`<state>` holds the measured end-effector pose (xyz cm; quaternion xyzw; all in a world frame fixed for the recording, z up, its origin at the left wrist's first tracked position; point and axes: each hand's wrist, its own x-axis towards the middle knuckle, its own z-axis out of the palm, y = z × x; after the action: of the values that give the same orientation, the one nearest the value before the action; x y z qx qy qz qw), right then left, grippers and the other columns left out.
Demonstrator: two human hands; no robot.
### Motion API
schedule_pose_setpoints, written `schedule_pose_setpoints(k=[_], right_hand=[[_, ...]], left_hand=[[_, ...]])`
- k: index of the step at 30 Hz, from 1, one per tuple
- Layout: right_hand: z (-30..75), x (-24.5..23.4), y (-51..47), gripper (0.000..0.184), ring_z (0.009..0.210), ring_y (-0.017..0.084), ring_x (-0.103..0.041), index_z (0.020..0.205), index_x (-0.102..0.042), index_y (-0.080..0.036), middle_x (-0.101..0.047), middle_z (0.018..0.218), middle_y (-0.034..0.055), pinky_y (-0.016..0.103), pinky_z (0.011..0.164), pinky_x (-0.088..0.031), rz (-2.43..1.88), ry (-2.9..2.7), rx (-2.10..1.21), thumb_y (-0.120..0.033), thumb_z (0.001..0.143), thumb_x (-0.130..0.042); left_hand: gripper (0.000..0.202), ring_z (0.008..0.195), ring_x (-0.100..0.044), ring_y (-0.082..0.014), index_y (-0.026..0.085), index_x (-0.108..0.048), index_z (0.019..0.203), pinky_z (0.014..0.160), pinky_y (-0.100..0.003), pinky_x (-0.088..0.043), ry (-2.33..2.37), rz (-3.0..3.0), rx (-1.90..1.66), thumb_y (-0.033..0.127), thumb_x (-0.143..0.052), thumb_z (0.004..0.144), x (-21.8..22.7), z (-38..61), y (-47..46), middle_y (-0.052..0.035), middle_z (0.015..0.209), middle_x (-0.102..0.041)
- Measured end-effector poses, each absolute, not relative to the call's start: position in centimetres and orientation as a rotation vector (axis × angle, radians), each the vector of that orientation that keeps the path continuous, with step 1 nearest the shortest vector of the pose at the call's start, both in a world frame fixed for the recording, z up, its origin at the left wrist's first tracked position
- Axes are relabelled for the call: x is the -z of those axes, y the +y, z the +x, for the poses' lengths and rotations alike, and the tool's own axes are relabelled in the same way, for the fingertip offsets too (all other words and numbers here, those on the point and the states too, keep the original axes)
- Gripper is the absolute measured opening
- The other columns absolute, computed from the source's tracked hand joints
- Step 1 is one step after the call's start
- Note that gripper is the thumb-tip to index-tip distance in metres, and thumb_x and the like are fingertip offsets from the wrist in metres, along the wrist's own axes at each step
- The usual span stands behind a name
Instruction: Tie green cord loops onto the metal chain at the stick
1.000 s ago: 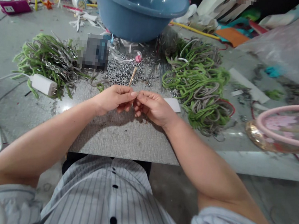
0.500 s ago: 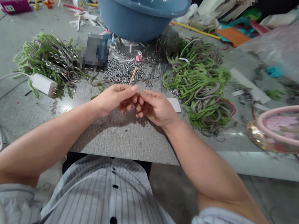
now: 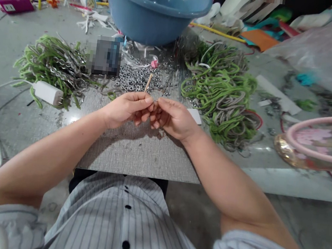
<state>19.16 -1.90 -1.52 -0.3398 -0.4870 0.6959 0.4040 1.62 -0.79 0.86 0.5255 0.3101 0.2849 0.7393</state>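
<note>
My left hand is closed in a pinch above the table, and a thin wooden stick points up and away from behind its fingers. Close against it, my right hand is closed too, its thumb and forefinger meeting the left fingertips. Whatever small item lies between the fingertips is hidden. Just beyond the hands, many small silvery metal rings or nuts lie scattered. To the right sits a heap of green and grey cords. On the left is another bundle of green cords with metal chain pieces.
A blue basin stands at the back. A white charger plug with its cable lies left. At the right is a clear bag with a pink handle. A magenta box is far left, and clear plastic sheeting lies far right.
My fingertips have drawn slightly closer, the right thumb now nearly touching the left thumb. The stick and the surrounding items look almost the same.
</note>
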Motion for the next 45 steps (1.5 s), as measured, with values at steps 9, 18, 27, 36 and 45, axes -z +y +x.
schedule_pose_setpoints(k=[9, 18, 27, 36, 45], right_hand=[[19.34, 1.62, -1.9, 0.038, 0.052, 0.008, -0.055, 0.068, -0.059, -0.019, -0.057, 0.06, -0.0026, 0.02, 0.047, -0.049, -0.826, -1.216, -1.767, -0.054, 0.074, -0.073], [19.28, 1.49, -2.0, 0.038, 0.043, 0.008, -0.056, 0.066, -0.057, -0.019, -0.064, 0.059, -0.0023, 0.022, 0.046, -0.05, -0.818, -1.218, -1.841, -0.052, 0.074, -0.073], [19.38, 1.22, -2.15, 0.035, 0.033, 0.006, -0.047, 0.067, -0.057, -0.018, -0.058, 0.047, -0.0057, 0.021, 0.04, -0.046, -0.792, -1.225, -1.913, -0.048, 0.076, -0.072], [19.24, 1.47, -2.11, 0.031, 0.045, 0.007, -0.05, 0.066, -0.054, -0.019, -0.056, 0.056, -0.0044, 0.02, 0.044, -0.04, -0.879, -1.355, -1.645, -0.044, 0.078, -0.069], [19.06, 1.82, -2.56, 0.011, 0.057, 0.008, -0.046, 0.075, -0.053, -0.02, -0.056, 0.066, -0.0028, 0.025, 0.055, -0.037, -1.01, -1.747, -1.025, -0.027, 0.081, -0.058]], left_hand=[[0.025, 0.047, -0.05, -0.0067, 0.015, -0.057, 0.072, 0.045, -0.019, -0.038, 0.679, 1.186, -0.654, 0.029, -0.054, 0.092, -0.76, 1.59, -0.74, 0.0013, 0.056, -0.055], [0.033, 0.039, -0.042, -0.0036, 0.015, -0.051, 0.063, 0.043, -0.017, -0.034, 0.758, 1.242, -0.676, 0.025, -0.051, 0.095, -1.12, 1.81, -0.9, 0.0048, 0.047, -0.046], [0.034, 0.036, -0.039, -0.0037, 0.015, -0.05, 0.063, 0.04, -0.017, -0.033, 0.784, 1.187, -0.637, 0.026, -0.049, 0.095, -1.33, 1.83, -0.95, 0.006, 0.045, -0.043], [0.034, 0.043, -0.047, -0.0061, 0.015, -0.054, 0.069, 0.043, -0.02, -0.037, 0.815, 1.245, -0.689, 0.034, -0.046, 0.096, -0.87, 1.97, -0.77, 0.0011, 0.053, -0.054], [0.01, 0.043, -0.043, -0.0059, 0.019, -0.047, 0.088, 0.046, -0.02, -0.034, 1.037, 1.561, -0.683, 0.011, -0.052, 0.084, -0.55, 2.14, -0.39, 0.0066, 0.055, -0.055]])
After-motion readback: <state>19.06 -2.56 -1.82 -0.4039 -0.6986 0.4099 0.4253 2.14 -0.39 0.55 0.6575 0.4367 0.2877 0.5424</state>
